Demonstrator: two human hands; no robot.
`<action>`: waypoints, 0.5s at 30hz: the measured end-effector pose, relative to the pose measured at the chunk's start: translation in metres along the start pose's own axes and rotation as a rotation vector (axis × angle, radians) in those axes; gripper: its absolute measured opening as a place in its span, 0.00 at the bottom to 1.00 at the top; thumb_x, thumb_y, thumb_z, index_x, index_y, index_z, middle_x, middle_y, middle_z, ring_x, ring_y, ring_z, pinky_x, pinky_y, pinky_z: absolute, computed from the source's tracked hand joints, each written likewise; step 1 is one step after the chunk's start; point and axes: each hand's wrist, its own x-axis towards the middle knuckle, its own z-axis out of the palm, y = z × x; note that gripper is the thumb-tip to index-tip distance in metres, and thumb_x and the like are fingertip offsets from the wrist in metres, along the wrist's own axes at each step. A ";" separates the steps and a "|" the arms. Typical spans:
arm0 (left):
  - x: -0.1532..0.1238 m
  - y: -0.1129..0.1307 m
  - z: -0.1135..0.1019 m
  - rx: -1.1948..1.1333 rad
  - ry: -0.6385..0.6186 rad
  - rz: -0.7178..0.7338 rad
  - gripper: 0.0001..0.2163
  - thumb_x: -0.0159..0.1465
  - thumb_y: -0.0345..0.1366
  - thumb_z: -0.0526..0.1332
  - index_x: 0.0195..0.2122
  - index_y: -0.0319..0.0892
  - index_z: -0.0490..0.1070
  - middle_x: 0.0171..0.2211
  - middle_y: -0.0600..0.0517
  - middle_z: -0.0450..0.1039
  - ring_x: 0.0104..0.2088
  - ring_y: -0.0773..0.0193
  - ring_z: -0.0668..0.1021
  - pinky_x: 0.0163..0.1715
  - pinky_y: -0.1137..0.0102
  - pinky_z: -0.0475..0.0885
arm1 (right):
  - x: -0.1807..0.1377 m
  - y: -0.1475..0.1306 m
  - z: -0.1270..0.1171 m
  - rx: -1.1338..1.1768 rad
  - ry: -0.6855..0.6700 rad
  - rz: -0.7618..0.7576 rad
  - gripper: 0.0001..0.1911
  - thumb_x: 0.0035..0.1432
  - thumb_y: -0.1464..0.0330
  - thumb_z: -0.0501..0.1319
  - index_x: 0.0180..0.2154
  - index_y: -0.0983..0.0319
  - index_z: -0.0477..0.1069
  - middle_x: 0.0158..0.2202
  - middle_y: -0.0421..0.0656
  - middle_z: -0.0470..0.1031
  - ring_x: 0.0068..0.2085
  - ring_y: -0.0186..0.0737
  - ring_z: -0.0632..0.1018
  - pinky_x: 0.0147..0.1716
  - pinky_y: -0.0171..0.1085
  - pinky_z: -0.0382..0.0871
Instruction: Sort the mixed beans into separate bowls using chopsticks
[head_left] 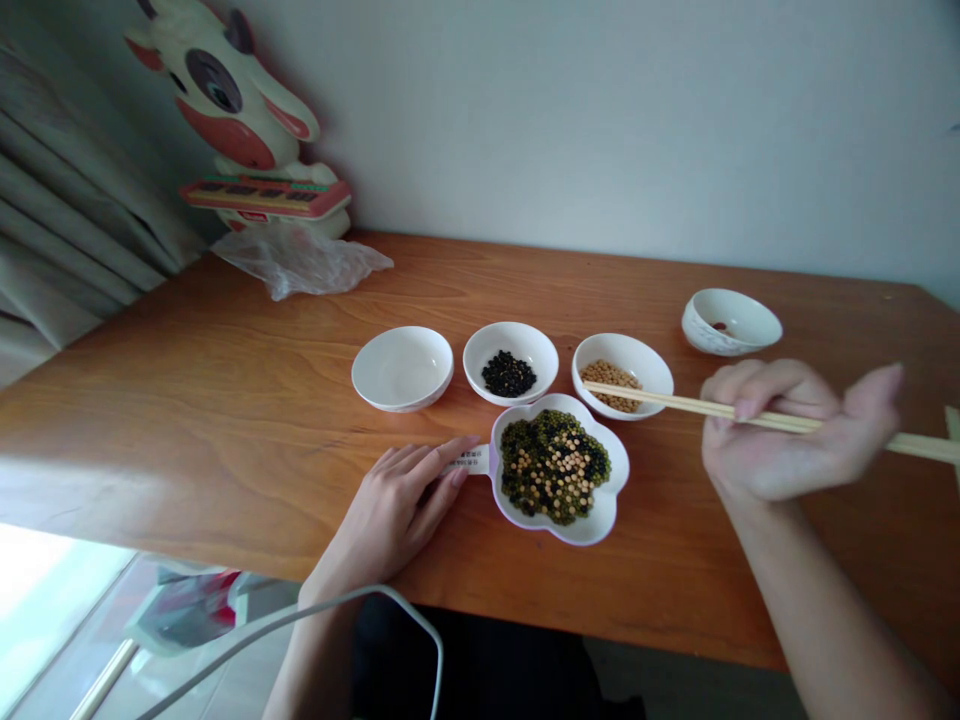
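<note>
My right hand grips a pair of wooden chopsticks, whose tips reach over the bowl of yellow beans. My left hand lies flat on the table, fingers stretched out, fingertips on the short labelled handle of the flower-shaped white dish. That dish holds mixed green, black and yellow beans. Behind it stand a row of white bowls: an empty one, one with black beans and the yellow-bean one.
A further small bowl sits at the back right. A crumpled clear plastic bag and a cow-shaped toy stand at the back left by the wall. A curtain hangs at left. A white cable loops below the wooden table's front edge.
</note>
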 end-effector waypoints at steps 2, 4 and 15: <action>0.000 -0.001 0.000 0.001 -0.001 -0.004 0.18 0.76 0.38 0.55 0.65 0.51 0.67 0.56 0.48 0.79 0.52 0.54 0.81 0.55 0.58 0.72 | -0.006 0.000 0.007 0.012 -0.096 0.053 0.37 0.71 0.47 0.42 0.17 0.54 0.70 0.14 0.43 0.57 0.20 0.43 0.63 0.26 0.47 0.52; 0.000 -0.001 0.000 0.002 -0.005 -0.009 0.18 0.76 0.38 0.55 0.66 0.51 0.67 0.55 0.48 0.79 0.52 0.54 0.81 0.54 0.58 0.72 | -0.012 0.000 0.012 -0.015 -0.225 0.055 0.38 0.72 0.47 0.41 0.18 0.55 0.72 0.15 0.44 0.60 0.22 0.44 0.64 0.27 0.47 0.55; 0.000 0.000 0.001 0.002 -0.007 -0.016 0.17 0.76 0.38 0.55 0.65 0.51 0.67 0.56 0.49 0.79 0.52 0.54 0.80 0.55 0.59 0.71 | -0.036 0.008 0.025 -0.126 -0.622 0.211 0.40 0.69 0.41 0.35 0.24 0.57 0.70 0.22 0.43 0.68 0.27 0.44 0.69 0.32 0.45 0.61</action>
